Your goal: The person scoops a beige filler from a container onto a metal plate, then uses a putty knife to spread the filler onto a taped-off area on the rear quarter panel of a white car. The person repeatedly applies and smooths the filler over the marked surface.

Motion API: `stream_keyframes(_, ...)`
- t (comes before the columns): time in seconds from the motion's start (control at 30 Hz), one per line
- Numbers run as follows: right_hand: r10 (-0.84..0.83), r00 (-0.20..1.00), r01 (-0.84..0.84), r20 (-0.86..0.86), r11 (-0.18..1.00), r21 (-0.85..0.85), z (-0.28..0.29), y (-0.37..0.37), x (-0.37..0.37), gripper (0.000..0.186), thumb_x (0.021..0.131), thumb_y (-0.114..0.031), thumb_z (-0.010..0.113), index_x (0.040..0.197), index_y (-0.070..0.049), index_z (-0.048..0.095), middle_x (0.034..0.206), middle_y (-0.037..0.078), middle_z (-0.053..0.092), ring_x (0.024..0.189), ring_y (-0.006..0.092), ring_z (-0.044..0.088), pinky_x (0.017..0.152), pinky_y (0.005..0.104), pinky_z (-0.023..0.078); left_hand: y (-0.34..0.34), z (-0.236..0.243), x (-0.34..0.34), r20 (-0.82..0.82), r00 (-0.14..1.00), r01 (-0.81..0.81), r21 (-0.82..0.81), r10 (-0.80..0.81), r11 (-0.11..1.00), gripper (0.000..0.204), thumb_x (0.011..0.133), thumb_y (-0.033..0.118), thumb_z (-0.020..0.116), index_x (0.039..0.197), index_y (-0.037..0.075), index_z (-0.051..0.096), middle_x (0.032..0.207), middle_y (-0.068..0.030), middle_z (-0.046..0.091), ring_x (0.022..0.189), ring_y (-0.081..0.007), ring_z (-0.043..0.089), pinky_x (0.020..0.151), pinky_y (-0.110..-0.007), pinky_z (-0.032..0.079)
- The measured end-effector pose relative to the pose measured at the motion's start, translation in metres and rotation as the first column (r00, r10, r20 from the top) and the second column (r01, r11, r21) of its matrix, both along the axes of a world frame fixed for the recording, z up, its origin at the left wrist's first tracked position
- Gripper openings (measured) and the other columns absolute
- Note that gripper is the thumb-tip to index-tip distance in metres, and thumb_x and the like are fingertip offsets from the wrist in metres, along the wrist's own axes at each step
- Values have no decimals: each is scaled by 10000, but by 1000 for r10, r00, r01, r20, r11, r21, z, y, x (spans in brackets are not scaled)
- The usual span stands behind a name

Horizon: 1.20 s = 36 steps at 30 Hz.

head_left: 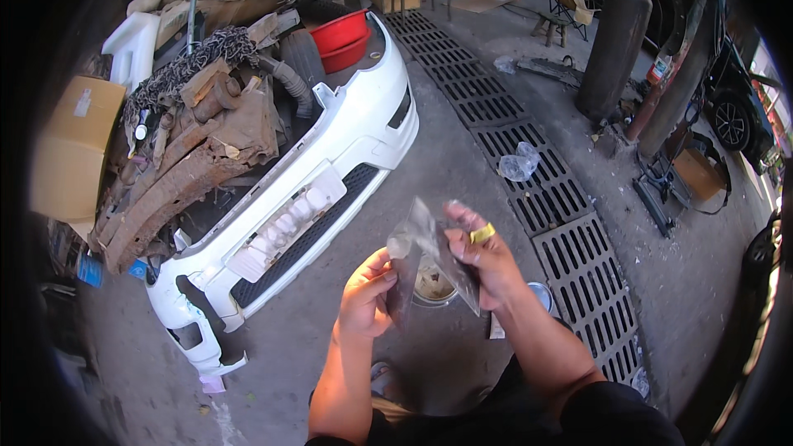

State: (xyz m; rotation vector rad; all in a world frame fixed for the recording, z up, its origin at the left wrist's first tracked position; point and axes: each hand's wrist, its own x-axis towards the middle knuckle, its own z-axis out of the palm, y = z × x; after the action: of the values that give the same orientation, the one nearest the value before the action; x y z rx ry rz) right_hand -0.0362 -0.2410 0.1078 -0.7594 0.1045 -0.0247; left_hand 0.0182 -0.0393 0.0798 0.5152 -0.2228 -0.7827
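My left hand (369,291) grips a thin flat grey scraper-like plate (402,291) at its edge. In my right hand (486,258) is a second dark, flat scraper-like plate (453,268), leaning toward the first. The two plates come together at the top, where a pale, putty-like smear (401,245) shows; motion blurs this spot. A yellow band (482,234) wraps a finger of my right hand. Below and between the plates a round tin (434,285) shows in part. Left of my hands lies a white car bumper (363,128) with a lumpy pale strip (285,223) on its face.
Behind the bumper rises a pile of scrap with a chain (186,70), a red basin (340,40) and a cardboard box (70,149). Slotted drain covers (529,149) run along the right, with a clear plastic bag (519,163) on them. A dark cylinder (615,45) stands farther right.
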Motion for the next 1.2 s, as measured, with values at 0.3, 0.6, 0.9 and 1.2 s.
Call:
stream_keyframes(0.3, 18, 1000, -17, 3, 970, -243, -30, -14, -45, 612, 801, -18, 686, 1359, -53, 435, 1005, 47, 634, 912, 114, 604, 837, 265, 465, -17, 22, -8, 206, 886, -437, 75, 415, 896, 412, 917, 10, 533, 1313, 68, 434, 1248, -101, 569, 1147, -213, 544, 992, -371, 427)
stream_keyframes(0.6, 28, 977, -33, 212, 999, 20, -2, -34, -23, 587, 822, -63, 683, 1354, -76, 436, 973, 58, 636, 872, 147, 627, 764, 293, 512, -14, 14, -14, 427, 826, -470, 161, 368, 868, 390, 942, -20, 480, 1323, 44, 429, 1241, -82, 564, 1149, -182, 528, 1001, -354, 414)
stream_keyframes(0.9, -79, 982, 174, 169, 723, -669, -35, -18, -35, 527, 878, 50, 591, 1363, -37, 403, 989, 67, 611, 897, 123, 609, 782, 284, 494, -16, 15, -17, 441, 866, -323, 133, 236, 937, 437, 963, 36, 481, 1390, 6, 392, 1248, -69, 557, 1158, -146, 507, 1006, -304, 379)
stream_keyframes(1.2, -32, 973, 167, 230, 785, -597, -3, -36, -13, 571, 850, 59, 610, 1371, -55, 406, 1009, 54, 603, 931, 113, 580, 819, 263, 468, -10, 10, -18, 878, 452, -606, 433, -160, 667, 362, 954, 38, 512, 1314, 6, 499, 1136, -48, 588, 978, -109, 513, 865, -241, 412)
